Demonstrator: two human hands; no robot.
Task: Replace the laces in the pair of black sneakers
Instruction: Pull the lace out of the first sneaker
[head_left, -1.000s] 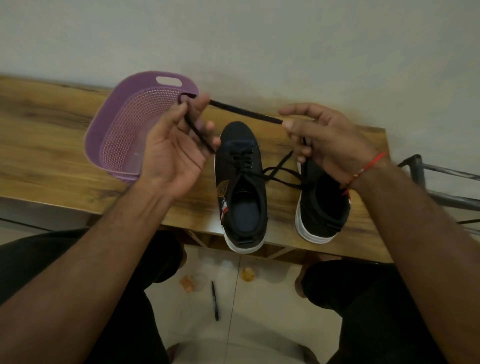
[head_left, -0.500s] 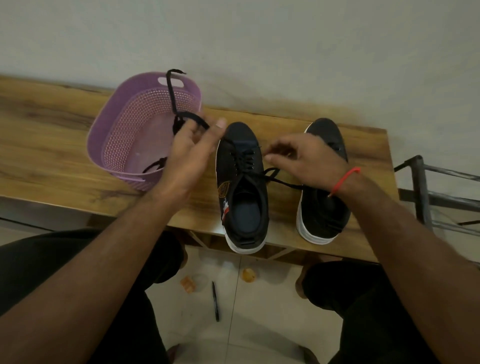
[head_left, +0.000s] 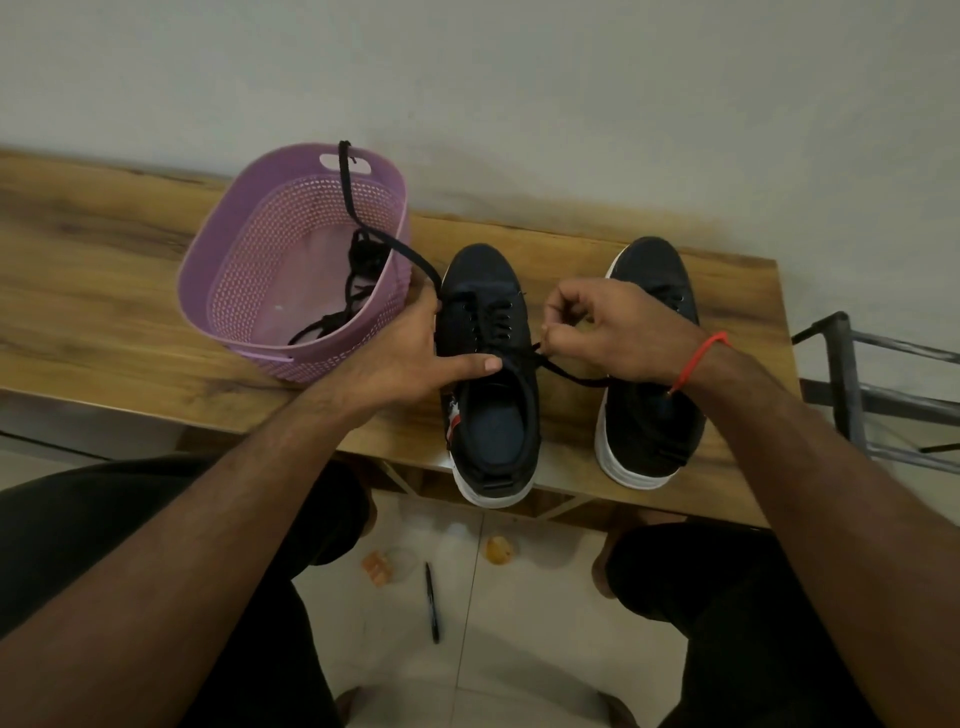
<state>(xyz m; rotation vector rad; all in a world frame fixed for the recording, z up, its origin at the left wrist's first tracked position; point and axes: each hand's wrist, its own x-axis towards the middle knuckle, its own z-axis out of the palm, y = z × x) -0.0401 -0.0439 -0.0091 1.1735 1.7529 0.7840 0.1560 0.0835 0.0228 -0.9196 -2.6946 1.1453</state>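
Sneakers: two, black, white-soled, side by side on table (head_left: 130, 270); left sneaker (head_left: 488, 374), right sneaker (head_left: 649, 364).
Laces: one lace (head_left: 566, 371) in left sneaker; tangled laces (head_left: 358, 275) in basket (head_left: 249, 270), count unclear.
Left hand (head_left: 410, 358): fingers hidden, grip unclear, thumb on left sneaker.
Right hand (head_left: 618, 332): pinching lace.
Floor: one pen (head_left: 432, 603).

Dim, soft indoor light; faint shadows on the wall (head_left: 519, 104) behind the table (head_left: 104, 249). Wide-angle bending at edges; slightly soft focus, no glare.

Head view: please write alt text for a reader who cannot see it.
A right hand pinches a black lace on the left sneaker, which the left hand steadies. A second sneaker and a purple basket share the wooden table.
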